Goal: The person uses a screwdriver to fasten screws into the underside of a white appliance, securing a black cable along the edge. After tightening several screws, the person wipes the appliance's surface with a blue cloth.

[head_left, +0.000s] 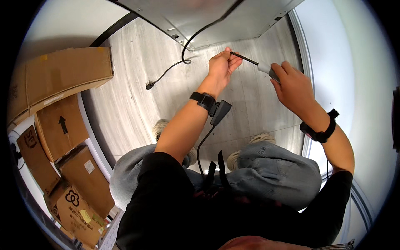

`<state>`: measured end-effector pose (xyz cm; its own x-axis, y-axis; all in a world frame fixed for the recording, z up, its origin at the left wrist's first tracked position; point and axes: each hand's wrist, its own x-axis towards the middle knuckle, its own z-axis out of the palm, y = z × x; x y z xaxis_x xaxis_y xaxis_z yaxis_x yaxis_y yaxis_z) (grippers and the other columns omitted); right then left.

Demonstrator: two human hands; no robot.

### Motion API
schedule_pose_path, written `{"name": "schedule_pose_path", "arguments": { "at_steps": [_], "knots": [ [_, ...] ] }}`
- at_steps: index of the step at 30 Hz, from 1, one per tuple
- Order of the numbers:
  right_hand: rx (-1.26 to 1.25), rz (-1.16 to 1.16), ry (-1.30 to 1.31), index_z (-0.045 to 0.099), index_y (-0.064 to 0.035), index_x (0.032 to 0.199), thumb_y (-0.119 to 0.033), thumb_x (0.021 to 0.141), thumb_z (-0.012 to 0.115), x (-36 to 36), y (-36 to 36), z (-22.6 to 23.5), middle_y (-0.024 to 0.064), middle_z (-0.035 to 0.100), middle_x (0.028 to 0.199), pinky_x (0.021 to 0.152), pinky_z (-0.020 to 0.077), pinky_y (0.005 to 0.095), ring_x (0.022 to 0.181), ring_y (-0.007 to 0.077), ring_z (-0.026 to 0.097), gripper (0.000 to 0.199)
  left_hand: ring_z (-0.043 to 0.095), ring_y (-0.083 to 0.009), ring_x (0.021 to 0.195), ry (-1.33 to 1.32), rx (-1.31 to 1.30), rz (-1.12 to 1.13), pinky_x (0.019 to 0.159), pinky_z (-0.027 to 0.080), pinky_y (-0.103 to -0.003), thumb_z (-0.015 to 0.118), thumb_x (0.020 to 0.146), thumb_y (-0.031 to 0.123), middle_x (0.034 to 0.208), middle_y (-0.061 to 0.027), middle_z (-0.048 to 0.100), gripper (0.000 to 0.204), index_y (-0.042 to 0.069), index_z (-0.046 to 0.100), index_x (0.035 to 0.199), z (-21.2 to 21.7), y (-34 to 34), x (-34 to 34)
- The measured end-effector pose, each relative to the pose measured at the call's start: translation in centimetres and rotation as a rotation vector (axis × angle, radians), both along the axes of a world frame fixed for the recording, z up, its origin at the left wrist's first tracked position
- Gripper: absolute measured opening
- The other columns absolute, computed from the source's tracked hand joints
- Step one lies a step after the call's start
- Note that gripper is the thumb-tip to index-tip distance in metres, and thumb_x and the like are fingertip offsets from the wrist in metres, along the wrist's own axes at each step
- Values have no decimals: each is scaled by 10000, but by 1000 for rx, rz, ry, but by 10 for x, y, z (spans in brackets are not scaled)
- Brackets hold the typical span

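My right hand [291,87] is wrapped round the light grey handle of a screwdriver [246,59], whose dark shaft points left and slightly away from me. At the shaft's far end, the thumb and forefinger of my left hand [221,68] are pinched together. Whatever lies between those fingertips is too small or hidden to make out. Just beyond my left hand stands a large grey metal cabinet [225,31], its lower edge close to the floor. A black power cord [183,46] hangs down across the cabinet, and its plug [149,86] rests on the floor.
Cardboard boxes [66,75] are stacked on a rack along the left. A white wall [354,83] with a pale skirting runs down the right. My knees [275,166] are bent over the light wood-look floor [129,112]. Both wrists wear black straps with devices and cables.
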<state>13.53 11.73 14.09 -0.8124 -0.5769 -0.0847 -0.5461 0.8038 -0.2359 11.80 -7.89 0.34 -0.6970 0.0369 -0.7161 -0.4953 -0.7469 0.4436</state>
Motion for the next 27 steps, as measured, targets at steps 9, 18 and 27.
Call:
{"name": "schedule_pose_path", "arguments": {
  "at_steps": [9, 18, 27],
  "knots": [
    [-98, -493, -367, 519, -15, 1026, -160, 722, 675, 10, -92, -86, 165, 613, 895, 654, 485, 427, 764, 358, 620, 372, 616, -191, 795, -185, 191, 152, 726, 549, -297, 481, 969, 192, 895, -62, 619, 149, 64, 556, 949, -98, -69, 2],
    [-983, -1221, -963, 546, -34, 1172, -232, 854, 637, 96, -168, -180, 30, 597, 833, 526, 457, 258, 701, 115, 597, 385, 564, -179, 755, -130, 53, 76, 698, 508, -301, 471, 971, 190, 835, -46, 576, 181, 41, 573, 961, -131, -114, 0],
    [-1080, -1253, -926, 551, -55, 1227, -267, 876, 623, 103, -191, -205, 23, 583, 889, 544, 447, 253, 713, 119, 594, 416, 579, -193, 788, -133, 85, 129, 723, 535, -319, 494, 955, 131, 908, -73, 585, 147, 8, 566, 992, -138, -129, -8]
  ]
}}
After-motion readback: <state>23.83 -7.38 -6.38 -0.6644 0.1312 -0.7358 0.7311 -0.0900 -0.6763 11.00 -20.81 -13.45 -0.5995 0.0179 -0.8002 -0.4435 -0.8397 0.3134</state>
